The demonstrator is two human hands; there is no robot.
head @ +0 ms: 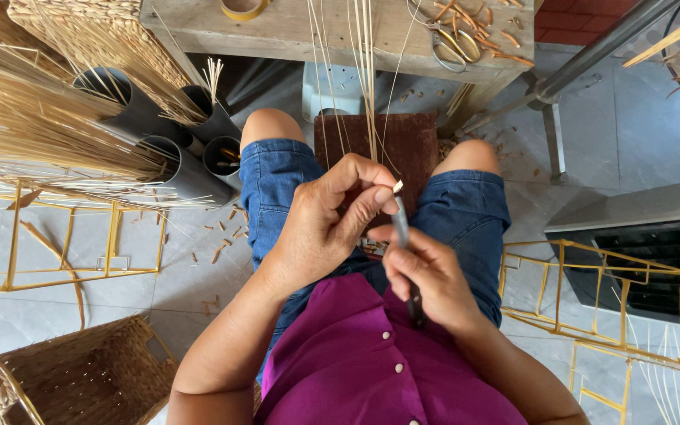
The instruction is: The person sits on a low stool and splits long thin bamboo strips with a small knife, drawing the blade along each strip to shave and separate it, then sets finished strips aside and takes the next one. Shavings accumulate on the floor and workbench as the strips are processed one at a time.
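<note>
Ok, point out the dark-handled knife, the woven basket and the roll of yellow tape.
Dark-handled knife point(401, 228), head view, on the grey blade.
Woven basket point(80, 370), head view, on its inner wall.
Roll of yellow tape point(243, 8), head view, on its rim.

Worn wooden desk point(293, 31): carries a yellow tape roll point(243, 8), metal scissors point(452, 46) and cut cane scraps point(505, 35). Grey tiled floor point(198, 283): carries yellow wire frames point(57, 236), a woven basket point(72, 378) and scattered cane offcuts point(226, 232).
</note>
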